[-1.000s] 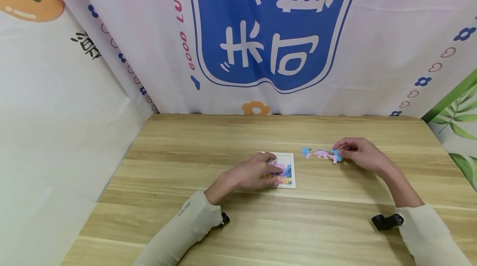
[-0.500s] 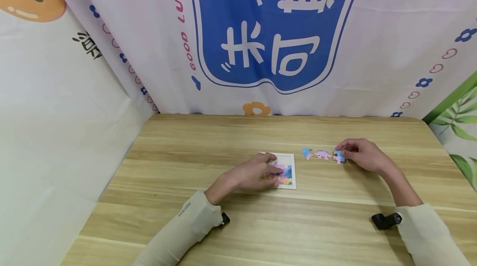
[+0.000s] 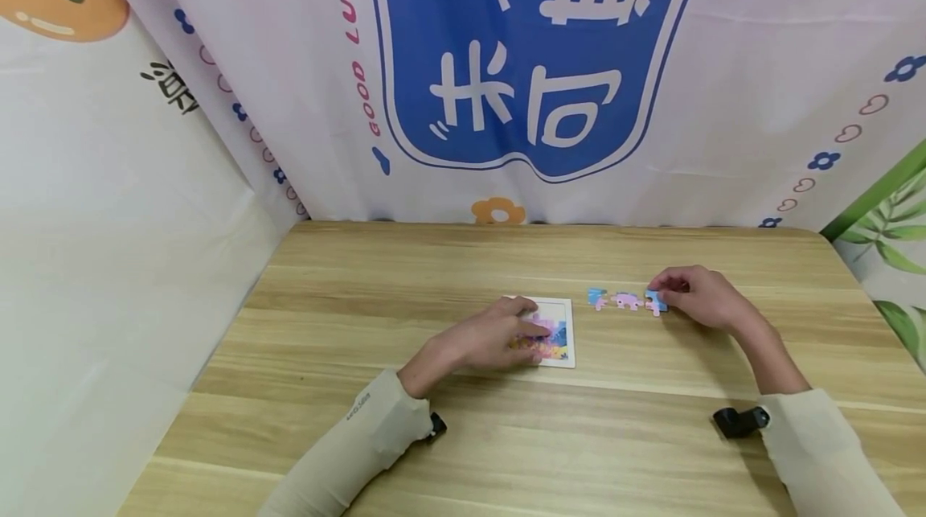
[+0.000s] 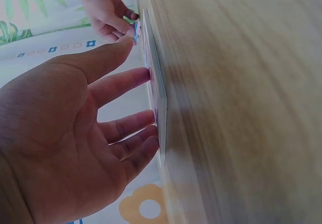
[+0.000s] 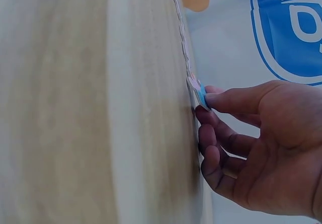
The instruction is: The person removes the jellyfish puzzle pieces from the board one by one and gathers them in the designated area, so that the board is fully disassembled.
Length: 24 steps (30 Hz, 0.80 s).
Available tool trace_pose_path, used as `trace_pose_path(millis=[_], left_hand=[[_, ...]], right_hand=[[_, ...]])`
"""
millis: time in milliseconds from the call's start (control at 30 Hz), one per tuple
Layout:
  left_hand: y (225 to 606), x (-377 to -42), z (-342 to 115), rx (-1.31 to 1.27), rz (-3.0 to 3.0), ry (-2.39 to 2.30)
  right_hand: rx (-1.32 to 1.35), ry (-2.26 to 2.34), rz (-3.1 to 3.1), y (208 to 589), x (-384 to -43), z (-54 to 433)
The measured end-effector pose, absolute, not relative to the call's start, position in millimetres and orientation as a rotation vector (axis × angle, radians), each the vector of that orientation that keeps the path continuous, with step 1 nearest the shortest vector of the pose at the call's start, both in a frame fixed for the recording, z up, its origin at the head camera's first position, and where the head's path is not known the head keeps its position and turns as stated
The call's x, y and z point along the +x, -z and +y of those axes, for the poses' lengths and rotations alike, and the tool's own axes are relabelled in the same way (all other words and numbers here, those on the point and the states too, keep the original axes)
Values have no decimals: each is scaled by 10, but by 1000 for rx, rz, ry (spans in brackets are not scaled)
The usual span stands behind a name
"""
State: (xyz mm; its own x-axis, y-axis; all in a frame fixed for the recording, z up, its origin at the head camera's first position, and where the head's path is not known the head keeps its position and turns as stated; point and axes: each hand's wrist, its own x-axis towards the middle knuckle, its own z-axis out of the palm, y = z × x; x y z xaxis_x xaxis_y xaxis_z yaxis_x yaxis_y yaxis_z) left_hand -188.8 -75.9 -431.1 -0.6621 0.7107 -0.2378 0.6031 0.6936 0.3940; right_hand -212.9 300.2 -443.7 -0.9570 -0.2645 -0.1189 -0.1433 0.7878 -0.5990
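My left hand lies over a small white-framed jigsaw puzzle, its spread fingertips resting on the picture. The puzzle's lower part shows pink, blue and yellow, and its upper part is bare white; the hand hides its left side. In the left wrist view the puzzle tray appears edge-on under the fingertips. To the right, my right hand pinches a blue and pink jigsaw piece between thumb and fingers. The right wrist view shows this piece tilted, close over the table.
Two more jigsaw pieces, one blue and pink and one pink, lie in a row between the puzzle and my right hand. The wooden table ends at a printed cloth hanging behind it.
The pinched piece has come away to the right from beside the pink piece, then shifted slightly back left. My right forearm has moved a little left; the left hand has stayed in place.
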Motion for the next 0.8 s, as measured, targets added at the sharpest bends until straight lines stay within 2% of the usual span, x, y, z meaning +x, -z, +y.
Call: trace_pose_path(millis=[800], left_hand=[[4306,-1881,-778,1024,2518,-378]], right_hand=[[-374,892,2803,4415,-2066,2949]])
